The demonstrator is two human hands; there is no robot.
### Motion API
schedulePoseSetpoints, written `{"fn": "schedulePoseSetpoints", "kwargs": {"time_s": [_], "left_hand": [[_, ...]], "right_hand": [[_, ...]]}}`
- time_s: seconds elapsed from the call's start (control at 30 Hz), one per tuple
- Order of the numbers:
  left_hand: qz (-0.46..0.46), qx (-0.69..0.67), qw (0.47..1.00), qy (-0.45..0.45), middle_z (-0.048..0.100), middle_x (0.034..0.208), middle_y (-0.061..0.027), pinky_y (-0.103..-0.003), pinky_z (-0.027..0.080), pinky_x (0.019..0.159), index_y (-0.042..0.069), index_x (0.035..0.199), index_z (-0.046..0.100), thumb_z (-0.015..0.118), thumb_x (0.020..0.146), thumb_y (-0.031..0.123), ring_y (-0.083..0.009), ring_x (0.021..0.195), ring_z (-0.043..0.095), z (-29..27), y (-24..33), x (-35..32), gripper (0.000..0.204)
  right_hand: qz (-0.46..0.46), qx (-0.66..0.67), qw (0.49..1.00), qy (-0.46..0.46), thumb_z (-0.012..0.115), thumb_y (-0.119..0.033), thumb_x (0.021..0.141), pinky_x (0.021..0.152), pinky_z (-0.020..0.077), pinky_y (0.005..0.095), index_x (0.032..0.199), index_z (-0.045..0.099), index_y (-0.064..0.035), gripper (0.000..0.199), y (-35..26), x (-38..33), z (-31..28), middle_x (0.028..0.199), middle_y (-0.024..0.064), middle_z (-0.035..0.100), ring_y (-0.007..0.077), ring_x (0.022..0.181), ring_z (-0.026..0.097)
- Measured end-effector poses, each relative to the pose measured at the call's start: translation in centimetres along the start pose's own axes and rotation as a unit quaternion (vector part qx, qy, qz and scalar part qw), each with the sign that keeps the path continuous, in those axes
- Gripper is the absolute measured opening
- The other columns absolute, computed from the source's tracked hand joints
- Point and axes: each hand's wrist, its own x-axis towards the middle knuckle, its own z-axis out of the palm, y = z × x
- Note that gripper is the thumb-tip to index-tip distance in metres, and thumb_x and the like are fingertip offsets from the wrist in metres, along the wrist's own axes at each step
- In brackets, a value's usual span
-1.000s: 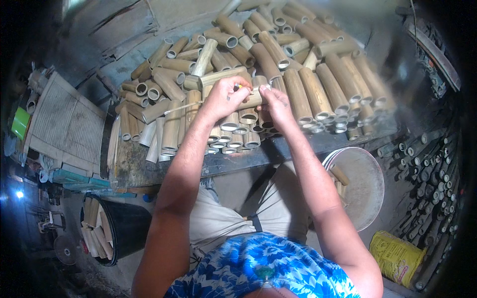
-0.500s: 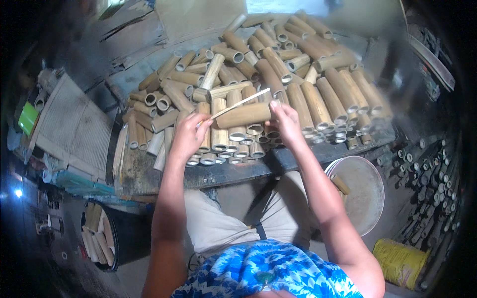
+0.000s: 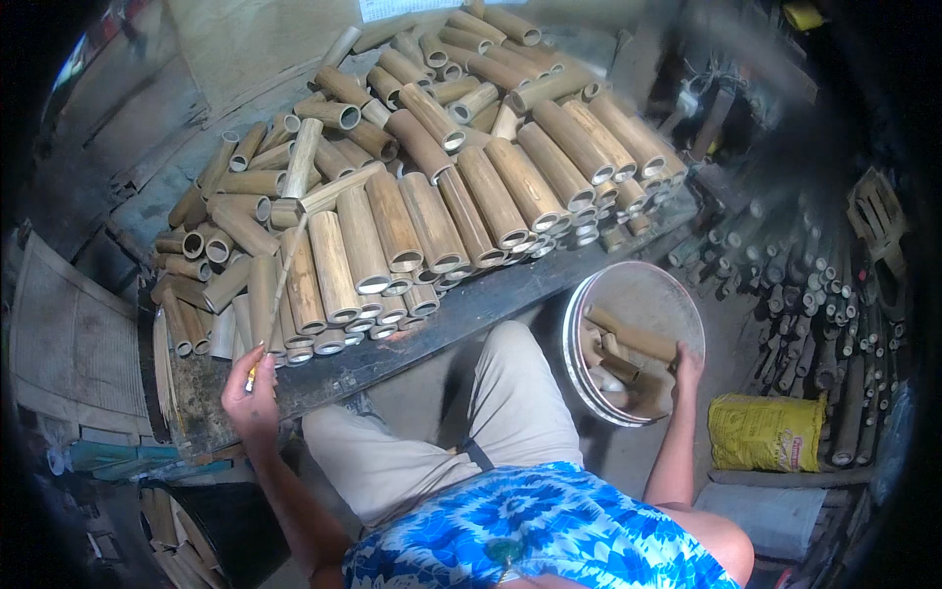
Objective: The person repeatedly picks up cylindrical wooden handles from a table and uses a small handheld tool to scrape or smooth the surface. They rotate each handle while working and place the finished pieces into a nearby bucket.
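Observation:
My left hand (image 3: 251, 398) is by the front left edge of the workbench, its fingers closed round a thin pale stick (image 3: 283, 290). The stick points up and away, across the near bamboo tubes. Over at the right, my right hand (image 3: 690, 365) reaches in at the rim of a round white bucket (image 3: 574, 365). Its fingers are closed at the end of a cut bamboo tube (image 3: 636, 334), which lies slanted across the bucket's inside. Several other bamboo pieces (image 3: 610, 378) are in the bucket beneath it.
A large heap of cut bamboo tubes (image 3: 491, 187) covers the dark workbench (image 3: 461, 329). A black bin (image 3: 250, 530) with bamboo pieces stands at lower left. Many long thin poles (image 3: 785, 294) lie at right, near a yellow sack (image 3: 765, 432).
My right hand has carried the bamboo tube from over the heap down into the bucket. My left hand has moved left and nearer with the stick. The whole view has shifted right.

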Motion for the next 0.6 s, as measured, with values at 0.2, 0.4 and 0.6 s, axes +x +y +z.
{"fn": "schedulePoseSetpoints", "kwargs": {"time_s": [0.2,0.4,0.6], "left_hand": [[-0.006,-0.014,1.0,0.008,0.064,0.079,-0.0008,-0.022,0.043,0.061,-0.003,0.103,0.067,0.067,0.088,0.007,-0.0065,0.067,0.052,1.4,-0.2,-1.0,0.018],[0.001,-0.007,1.0,0.029,0.059,0.072,-0.0011,-0.025,0.042,0.056,-0.001,0.096,0.067,0.066,0.087,0.006,-0.0087,0.062,0.051,0.5,0.3,-1.7,0.011],[-0.012,0.051,0.997,0.062,0.068,0.093,-0.0109,-0.031,0.048,0.08,-0.002,0.103,0.067,0.069,0.086,0.01,-0.0176,0.086,0.062,-1.3,-0.4,-2.3,0.021]], "right_hand": [[-0.06,-0.193,0.979,0.027,0.071,-0.024,0.082,0.076,0.0485,0.0334,0.093,0.067,0.0067,0.033,1.6,2.2,3.3,0.087,0.0144,0.068,0.0172,0.084,0.061],[-0.523,-0.05,0.849,-0.053,0.07,-0.014,0.084,0.079,0.0494,0.0347,0.099,0.065,0.0018,0.023,-20.9,-3.9,13.4,0.095,0.0148,0.064,0.026,0.089,0.062],[-0.588,-0.349,0.729,-0.011,0.07,-0.033,0.079,0.076,0.0499,0.0456,0.095,0.062,0.0013,0.038,-30.6,-7.5,20.5,0.092,0.0222,0.062,0.0374,0.084,0.062]]}}
